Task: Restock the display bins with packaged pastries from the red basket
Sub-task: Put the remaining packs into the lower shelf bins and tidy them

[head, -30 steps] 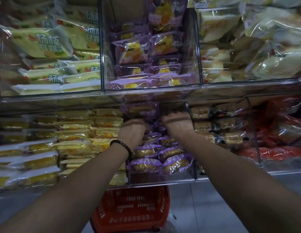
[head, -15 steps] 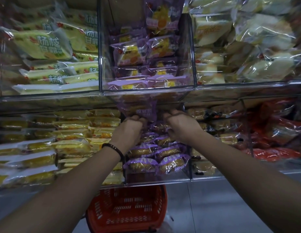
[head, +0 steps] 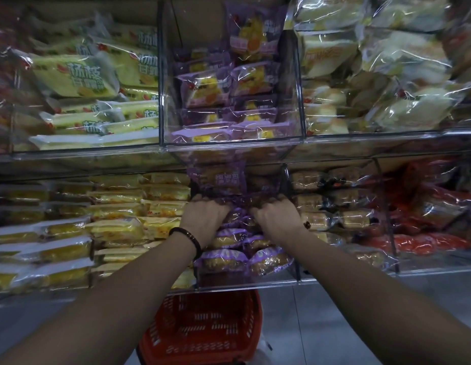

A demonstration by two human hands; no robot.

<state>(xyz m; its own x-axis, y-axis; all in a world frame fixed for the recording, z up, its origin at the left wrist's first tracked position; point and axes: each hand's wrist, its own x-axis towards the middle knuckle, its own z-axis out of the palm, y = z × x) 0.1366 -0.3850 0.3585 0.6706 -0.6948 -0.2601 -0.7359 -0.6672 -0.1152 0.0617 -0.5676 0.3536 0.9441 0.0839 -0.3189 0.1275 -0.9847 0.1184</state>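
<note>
Both hands reach into the lower clear bin (head: 245, 281), which is stacked with purple-wrapped pastries (head: 224, 259). My left hand (head: 206, 216), with a dark bead bracelet on its wrist, has its fingers curled into the purple packs at the back of the pile. My right hand (head: 275, 216) grips the packs beside it in the same way. A purple pack (head: 218, 179) stands upright just above the two hands. The fingertips are hidden among the wrappers. The red basket (head: 202, 330) sits on the floor below the shelf, between my forearms; no packs show in it.
An upper clear bin (head: 234, 143) holds more purple packs. Yellow-green packs (head: 79, 77) fill the upper left, pale cakes (head: 387, 83) the upper right. Yellow packs (head: 118, 222) sit lower left, brown rolls (head: 332, 201) and red packs (head: 426, 227) lower right. Grey floor lies below.
Both hands have pushed deeper and a little higher into the lower purple bin, closing on packs at the back. The view has shifted slightly, and the basket sits further left.
</note>
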